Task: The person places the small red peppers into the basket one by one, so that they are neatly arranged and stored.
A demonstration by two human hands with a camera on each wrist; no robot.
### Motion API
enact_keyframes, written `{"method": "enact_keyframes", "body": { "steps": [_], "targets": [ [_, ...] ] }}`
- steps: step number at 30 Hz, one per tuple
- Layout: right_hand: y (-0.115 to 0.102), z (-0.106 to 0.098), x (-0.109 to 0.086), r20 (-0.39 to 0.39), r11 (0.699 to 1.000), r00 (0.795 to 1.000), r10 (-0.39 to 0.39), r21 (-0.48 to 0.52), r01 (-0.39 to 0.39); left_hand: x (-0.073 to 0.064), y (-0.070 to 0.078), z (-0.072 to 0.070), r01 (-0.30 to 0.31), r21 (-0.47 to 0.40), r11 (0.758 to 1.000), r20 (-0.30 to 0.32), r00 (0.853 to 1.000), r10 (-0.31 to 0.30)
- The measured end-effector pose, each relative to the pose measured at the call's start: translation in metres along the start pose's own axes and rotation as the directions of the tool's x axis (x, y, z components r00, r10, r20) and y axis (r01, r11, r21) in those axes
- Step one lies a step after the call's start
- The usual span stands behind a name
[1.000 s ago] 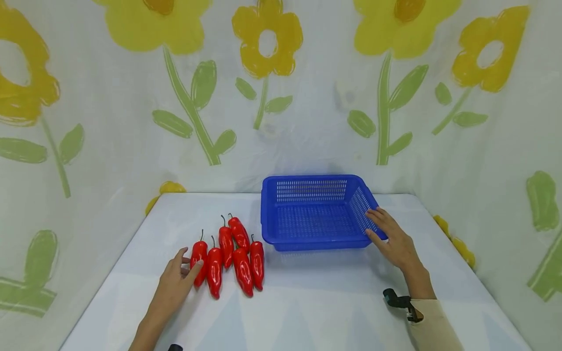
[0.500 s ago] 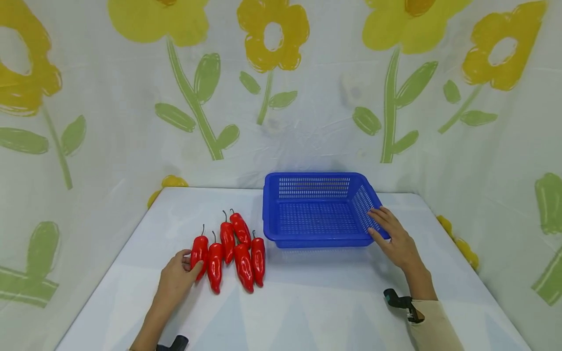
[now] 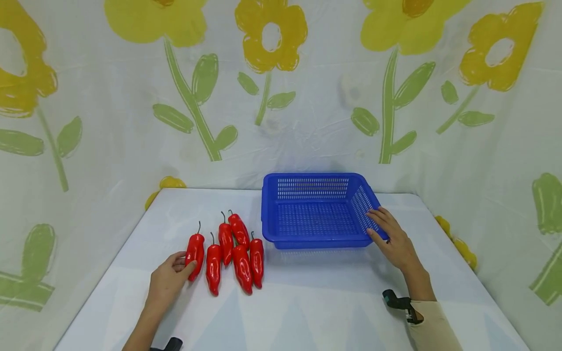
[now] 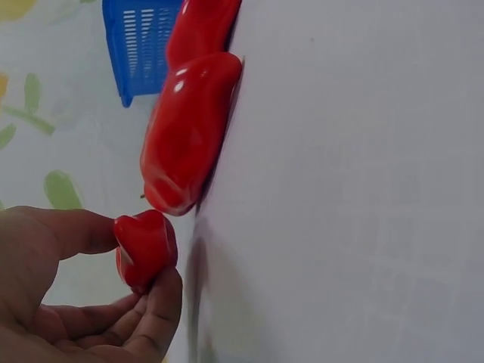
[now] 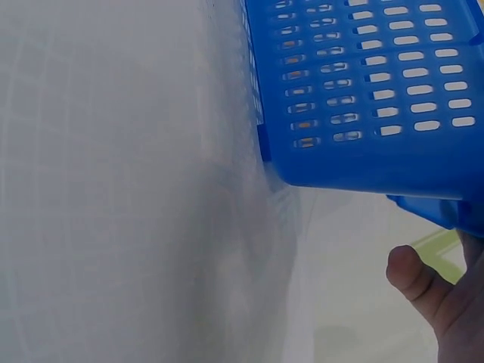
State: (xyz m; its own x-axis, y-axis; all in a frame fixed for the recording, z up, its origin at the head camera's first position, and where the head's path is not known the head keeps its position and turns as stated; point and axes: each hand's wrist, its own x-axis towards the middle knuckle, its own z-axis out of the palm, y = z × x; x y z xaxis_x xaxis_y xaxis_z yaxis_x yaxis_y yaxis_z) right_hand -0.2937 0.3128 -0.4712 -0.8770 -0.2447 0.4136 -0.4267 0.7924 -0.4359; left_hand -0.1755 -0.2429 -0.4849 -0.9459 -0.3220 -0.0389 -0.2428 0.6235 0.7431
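A red chili pepper with a thin stem is pinched by my left hand at the left end of a group of similar peppers. The left wrist view has this pepper between thumb and fingers, slightly off the table. Just right of it lies another red pepper, with several more beyond. My right hand rests on the right rim of a blue perforated plastic basket, fingers fairly straight over the edge. In the right wrist view its thumb stands apart from the basket wall; the other fingers are mostly hidden.
The white table has a pale blue triangle pattern toward the front. A flower-printed curtain rises behind the table and along both sides. The basket stands at the back, right of the peppers.
My left hand has closed its thumb and fingers on the leftmost pepper and shifted it slightly left, away from its neighbour. The right hand stays at the basket rim.
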Motion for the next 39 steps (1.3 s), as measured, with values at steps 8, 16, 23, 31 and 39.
{"method": "enact_keyframes", "body": {
  "steps": [8, 16, 23, 31, 39],
  "targets": [
    [-0.002, -0.002, -0.001, 0.004, 1.0, 1.0, 0.004, 0.009, -0.005, -0.002, 0.007, -0.004, 0.004, -0.05, 0.999, 0.001, 1.0, -0.004],
    [-0.001, -0.001, 0.0, 0.01, 1.0, 1.0, 0.011, 0.027, -0.011, 0.003, 0.021, -0.004, 0.061, -0.127, 0.99, 0.057, 0.997, -0.054],
    [0.0, 0.001, -0.001, 0.017, 0.999, 0.999, 0.04, 0.021, -0.04, 0.006, 0.027, -0.003, 0.079, -0.211, 0.974, 0.1, 0.993, -0.059],
    [0.0, 0.0, -0.001, 0.017, 0.999, 0.999, 0.035, 0.02, -0.036, 0.008, 0.043, -0.007, 0.054, -0.3, 0.952, 0.117, 0.993, -0.019],
    [-0.002, -0.001, -0.001, 0.045, 0.998, 0.997, 0.057, 0.006, -0.057, 0.013, 0.059, -0.008, 0.049, -0.355, 0.934, 0.138, 0.99, 0.0]
  ]
}}
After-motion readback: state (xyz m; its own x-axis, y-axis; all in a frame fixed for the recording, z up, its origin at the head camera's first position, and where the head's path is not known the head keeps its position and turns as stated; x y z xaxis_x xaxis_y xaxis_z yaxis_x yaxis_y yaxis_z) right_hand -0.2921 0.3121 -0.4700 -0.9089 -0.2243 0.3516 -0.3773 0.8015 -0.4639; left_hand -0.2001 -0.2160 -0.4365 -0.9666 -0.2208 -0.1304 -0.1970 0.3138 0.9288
